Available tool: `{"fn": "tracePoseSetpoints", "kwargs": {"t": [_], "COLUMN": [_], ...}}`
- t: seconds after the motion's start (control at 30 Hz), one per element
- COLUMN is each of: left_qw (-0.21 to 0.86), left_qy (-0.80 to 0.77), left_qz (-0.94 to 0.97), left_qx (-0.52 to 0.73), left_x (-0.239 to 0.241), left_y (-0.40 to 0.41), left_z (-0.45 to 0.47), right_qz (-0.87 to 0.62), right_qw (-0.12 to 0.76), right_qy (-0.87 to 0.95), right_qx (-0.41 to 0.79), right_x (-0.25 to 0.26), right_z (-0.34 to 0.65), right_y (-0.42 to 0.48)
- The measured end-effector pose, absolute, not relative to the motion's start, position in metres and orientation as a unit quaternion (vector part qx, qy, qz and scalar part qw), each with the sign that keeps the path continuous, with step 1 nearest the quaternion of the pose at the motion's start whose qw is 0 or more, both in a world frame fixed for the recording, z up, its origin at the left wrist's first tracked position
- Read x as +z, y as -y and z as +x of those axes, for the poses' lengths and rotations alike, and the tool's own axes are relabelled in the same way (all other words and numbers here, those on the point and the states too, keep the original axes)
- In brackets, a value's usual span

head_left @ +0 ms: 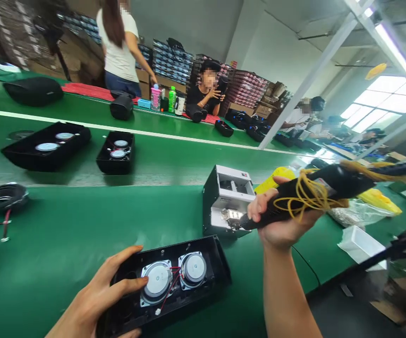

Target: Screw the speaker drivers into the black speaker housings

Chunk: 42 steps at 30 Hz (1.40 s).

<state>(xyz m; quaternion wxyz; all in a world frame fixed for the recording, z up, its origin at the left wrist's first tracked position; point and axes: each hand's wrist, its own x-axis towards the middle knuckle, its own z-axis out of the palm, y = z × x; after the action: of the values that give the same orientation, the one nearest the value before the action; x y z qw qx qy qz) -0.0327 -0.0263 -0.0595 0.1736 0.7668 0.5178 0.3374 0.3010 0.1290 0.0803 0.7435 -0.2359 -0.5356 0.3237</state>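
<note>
My left hand [100, 293] grips the near left end of a black speaker housing [210, 256] lying open side up on the green table; thumb and fingers press on its rim. Two round silver speaker drivers [173, 277] with red wires sit inside it. My right hand [280, 220] is closed around a black electric screwdriver [316, 190] wrapped in yellow cord. Its tip points left into the slot of a small white and black screw feeder box [224, 199] standing just behind the housing.
Two more open housings [48, 150] [116, 152] with drivers lie on the green belt [175, 159] behind. A loose speaker cone [2, 197] sits at the left. Yellow objects, a plastic bag and a white tray [360, 241] lie right. Other people work at the far side.
</note>
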Motion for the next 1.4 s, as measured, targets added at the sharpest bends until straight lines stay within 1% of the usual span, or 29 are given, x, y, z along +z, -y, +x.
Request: {"fn": "tracePoseSetpoints", "kwargs": {"t": [0.1, 0.2, 0.37, 0.5, 0.67, 0.8, 0.97, 1.13, 1.4], "left_qw": [0.200, 0.202, 0.200, 0.194, 0.205, 0.219, 0.226, 0.227, 0.228], "left_qy": [-0.529, -0.531, -0.520, -0.486, -0.464, -0.459, -0.451, -0.453, -0.447], "left_qz": [0.756, 0.755, 0.764, 0.793, 0.804, 0.796, 0.792, 0.790, 0.787], "left_qx": [0.330, 0.328, 0.325, 0.311, 0.310, 0.328, 0.343, 0.346, 0.360], "left_x": [-0.051, -0.049, -0.048, -0.041, -0.034, -0.033, -0.031, -0.030, -0.028], "left_y": [0.030, 0.030, 0.026, 0.021, 0.017, 0.015, 0.015, 0.014, 0.012], "left_z": [-0.027, -0.026, -0.028, -0.031, -0.031, -0.028, -0.027, -0.025, -0.024], "right_qz": [-0.230, -0.223, -0.148, -0.124, -0.119, -0.102, -0.097, -0.122, -0.143], "right_qw": [0.728, 0.719, 0.707, 0.702, 0.664, 0.623, 0.586, 0.573, 0.570], "right_qy": [0.558, 0.569, 0.589, 0.557, 0.538, 0.542, 0.542, 0.553, 0.561], "right_qx": [0.326, 0.331, 0.362, 0.426, 0.504, 0.555, 0.594, 0.593, 0.583], "right_x": [0.081, 0.085, 0.102, 0.119, 0.129, 0.119, 0.090, 0.067, 0.052], "right_z": [0.304, 0.305, 0.283, 0.245, 0.202, 0.180, 0.166, 0.160, 0.161], "right_y": [-0.124, -0.116, -0.097, -0.075, -0.052, -0.042, -0.036, -0.037, -0.042]}}
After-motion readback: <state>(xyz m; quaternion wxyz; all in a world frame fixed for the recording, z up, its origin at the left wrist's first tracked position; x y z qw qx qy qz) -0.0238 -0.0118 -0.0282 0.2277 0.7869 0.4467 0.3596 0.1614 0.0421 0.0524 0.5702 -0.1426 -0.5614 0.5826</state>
